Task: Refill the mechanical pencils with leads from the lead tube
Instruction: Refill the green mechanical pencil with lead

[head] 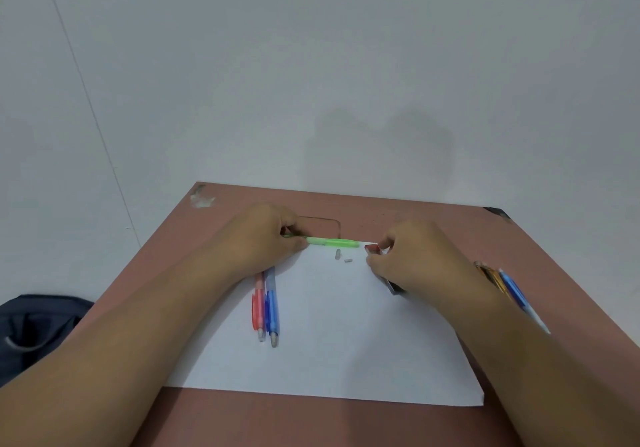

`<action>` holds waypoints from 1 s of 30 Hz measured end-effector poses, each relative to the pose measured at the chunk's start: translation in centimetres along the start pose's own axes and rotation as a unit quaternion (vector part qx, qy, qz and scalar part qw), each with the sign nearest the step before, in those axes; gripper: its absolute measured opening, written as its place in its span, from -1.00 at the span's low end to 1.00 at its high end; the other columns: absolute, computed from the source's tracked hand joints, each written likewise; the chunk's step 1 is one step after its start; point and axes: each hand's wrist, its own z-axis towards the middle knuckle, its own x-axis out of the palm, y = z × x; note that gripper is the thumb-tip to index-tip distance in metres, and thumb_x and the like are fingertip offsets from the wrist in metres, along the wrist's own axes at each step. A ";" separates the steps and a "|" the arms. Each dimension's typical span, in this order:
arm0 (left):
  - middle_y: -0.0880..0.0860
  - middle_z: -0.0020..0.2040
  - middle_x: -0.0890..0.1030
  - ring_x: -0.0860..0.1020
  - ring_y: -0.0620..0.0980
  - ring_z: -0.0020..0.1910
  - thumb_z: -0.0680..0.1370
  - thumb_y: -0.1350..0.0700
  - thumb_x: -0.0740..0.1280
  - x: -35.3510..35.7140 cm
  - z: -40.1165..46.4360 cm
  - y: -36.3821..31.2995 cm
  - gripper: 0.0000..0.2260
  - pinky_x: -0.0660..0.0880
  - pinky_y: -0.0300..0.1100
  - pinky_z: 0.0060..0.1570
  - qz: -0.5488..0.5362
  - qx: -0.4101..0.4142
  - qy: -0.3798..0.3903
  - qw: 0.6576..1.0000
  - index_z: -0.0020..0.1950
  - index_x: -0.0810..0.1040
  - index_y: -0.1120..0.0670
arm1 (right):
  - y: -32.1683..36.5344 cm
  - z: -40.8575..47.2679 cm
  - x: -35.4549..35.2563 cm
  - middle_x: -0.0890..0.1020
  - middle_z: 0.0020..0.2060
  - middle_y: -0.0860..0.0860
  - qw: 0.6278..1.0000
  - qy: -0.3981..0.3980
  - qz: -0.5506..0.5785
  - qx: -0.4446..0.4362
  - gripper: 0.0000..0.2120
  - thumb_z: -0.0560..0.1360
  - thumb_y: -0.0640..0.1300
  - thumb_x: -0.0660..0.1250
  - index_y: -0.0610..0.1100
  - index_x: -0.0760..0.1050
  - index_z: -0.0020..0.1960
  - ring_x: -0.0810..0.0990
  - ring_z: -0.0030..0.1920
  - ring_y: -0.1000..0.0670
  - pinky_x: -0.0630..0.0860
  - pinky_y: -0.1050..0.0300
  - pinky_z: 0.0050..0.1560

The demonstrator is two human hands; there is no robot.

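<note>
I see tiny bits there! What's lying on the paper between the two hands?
Head view: two small grey pieces lie on the white paper, beside the green pencil.

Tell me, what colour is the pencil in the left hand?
Light green; the pencil held by the left hand shows best in the head view.

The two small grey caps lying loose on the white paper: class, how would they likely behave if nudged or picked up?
The two small grey caps look tiny and probably very light, so a nudge would likely scatter them. Their rounded shape suggests rolling across the smooth white paper. Probably fiddly to pinch.
</note>
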 end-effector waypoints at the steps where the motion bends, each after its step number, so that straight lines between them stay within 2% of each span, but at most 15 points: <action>1: -0.17 -0.08 0.64 0.59 -0.17 -0.08 0.54 -0.02 0.45 -0.1 -0.1 -0.1 -0.89 0.60 -0.10 0.02 -0.007 0.001 -0.001 1.000 0.04 0.72 -0.13 | 0.0 0.0 0.0 0.67 -0.37 -0.01 1.000 -0.004 0.008 0.001 -0.74 0.51 0.03 0.35 -0.11 0.67 -0.22 0.65 -0.33 -0.01 0.41 0.25 -0.42; 3: -0.21 -0.09 0.62 0.58 -0.20 -0.07 0.54 -0.01 0.45 -0.3 -0.4 -0.3 -0.90 0.58 -0.17 0.00 -0.028 0.004 -0.009 1.000 0.04 0.71 -0.13 | -0.1 -0.2 0.0 0.68 -0.39 -0.06 0.998 -0.008 0.061 0.007 -0.72 0.51 0.04 0.39 -0.13 0.66 -0.24 0.61 -0.46 0.01 0.45 0.25 -0.45; 5: -0.25 -0.07 0.60 0.57 -0.23 -0.04 0.55 -0.04 0.43 -0.5 -0.6 -0.6 -0.88 0.53 -0.25 -0.01 -0.051 0.007 -0.022 0.998 0.06 0.69 -0.15 | -0.3 -0.6 -0.1 0.69 -0.34 -0.03 0.988 -0.027 0.153 0.012 -0.81 0.49 0.03 0.45 -0.08 0.67 -0.18 0.59 -0.49 0.02 0.48 0.21 -0.45; 8: -0.28 -0.05 0.62 0.54 -0.37 -0.09 0.53 -0.09 0.43 -0.6 -1.0 -1.3 -0.84 0.47 -0.33 -0.04 -0.111 0.016 -0.046 0.993 0.10 0.66 -0.22 | -0.4 -0.9 -0.5 0.65 -0.33 0.17 0.968 -0.084 0.229 -0.060 -0.99 0.46 -0.04 0.49 0.05 0.69 -0.14 0.58 -0.39 0.17 0.50 0.23 -0.36; 11: -0.29 -0.05 0.64 0.51 -0.45 -0.19 0.48 -0.07 0.49 -0.8 -1.6 -2.7 -0.77 0.38 -0.51 -0.18 -0.184 0.053 -0.051 0.980 0.11 0.62 -0.28 | -0.1 -1.1 -0.7 0.65 -0.26 0.18 0.949 -0.127 0.232 -0.170 -0.86 0.42 -0.12 0.53 0.09 0.71 -0.07 0.60 -0.19 0.16 0.50 0.31 -0.21; 13: -0.29 -0.02 0.66 0.52 -0.44 -0.17 0.45 -0.06 0.49 -1.0 -1.9 -3.4 -0.72 0.37 -0.55 -0.16 -0.206 0.079 -0.046 0.974 0.11 0.59 -0.32 | 0.2 -1.2 -0.6 0.65 -0.20 0.14 0.936 -0.150 0.223 -0.226 -0.82 0.41 -0.16 0.54 0.06 0.71 -0.03 0.61 -0.11 0.12 0.50 0.31 -0.16; 16: -0.32 -0.07 0.67 0.56 -0.38 -0.11 0.49 0.05 0.47 -0.9 -1.9 -3.7 -0.76 0.39 -0.52 -0.11 -0.235 0.104 -0.046 0.965 0.05 0.63 -0.30 | 0.4 -1.2 -0.4 0.65 -0.16 0.12 0.918 -0.165 0.241 -0.268 -0.78 0.41 -0.20 0.54 0.01 0.71 0.02 0.63 -0.09 0.08 0.53 0.30 -0.12; 21: -0.35 -0.21 0.61 0.52 -0.39 -0.21 0.54 0.16 0.45 -0.7 -1.8 -3.6 -0.76 0.35 -0.52 -0.17 -0.225 0.114 -0.061 0.966 -0.04 0.66 -0.23 | 0.6 -1.2 0.0 0.64 -0.15 0.14 0.914 -0.156 0.250 -0.279 -0.75 0.41 -0.23 0.54 0.00 0.71 0.04 0.65 -0.12 0.07 0.58 0.25 -0.13; 24: -0.29 -0.14 0.62 0.54 -0.34 -0.08 0.56 0.13 0.42 -0.6 -1.7 -3.3 -0.76 0.37 -0.47 -0.09 -0.196 0.114 -0.058 0.972 -0.04 0.68 -0.26 | 0.5 -1.2 0.0 0.66 -0.11 0.15 0.925 -0.111 0.249 -0.266 -0.71 0.41 -0.23 0.53 0.02 0.69 0.09 0.66 -0.09 0.09 0.62 0.20 -0.07; 27: -0.26 -0.07 0.63 0.56 -0.20 0.03 0.59 0.12 0.39 -0.4 -1.4 -2.9 -0.75 0.46 -0.22 0.04 -0.168 0.126 -0.057 0.976 0.01 0.65 -0.28 | 0.6 -1.4 -0.1 0.68 -0.09 0.18 0.938 -0.066 0.240 -0.243 -0.66 0.43 -0.23 0.51 0.11 0.66 0.12 0.67 -0.06 0.16 0.63 0.16 0.02; 30: -0.30 -0.08 0.62 0.55 -0.21 0.01 0.60 0.16 0.37 -0.4 -1.3 -2.8 -0.73 0.45 -0.28 0.00 -0.131 0.163 -0.093 0.973 0.05 0.62 -0.27 | 0.8 -1.7 -0.3 0.69 -0.09 0.23 0.942 -0.062 0.232 -0.234 -0.67 0.44 -0.21 0.48 0.16 0.64 0.08 0.66 -0.06 0.20 0.62 0.17 0.03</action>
